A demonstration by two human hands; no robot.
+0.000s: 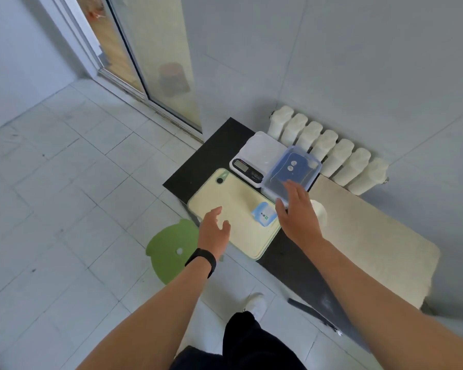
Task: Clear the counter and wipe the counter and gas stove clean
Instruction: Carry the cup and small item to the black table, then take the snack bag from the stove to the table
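A dark low counter (214, 156) stands against the wall. On it lies a pale yellow cutting board (233, 204) with a small blue and white packet (263, 214) near its right edge. Behind the board sits a white kitchen scale (251, 158). A clear plastic container (292, 166) with a blue lid inside leans tilted on the scale. My right hand (297, 209) grips the container's near edge, fingers on top and thumb below. My left hand (214, 228), with a black wristband, hovers open over the board's near left part and holds nothing.
A white radiator (329, 148) runs along the wall behind the counter. A beige slab (372, 236) covers the counter's right part, with a white rounded object (320, 209) at its left end. A green stool (171, 249) stands on the tiled floor. A glass sliding door (155, 62) is at the back.
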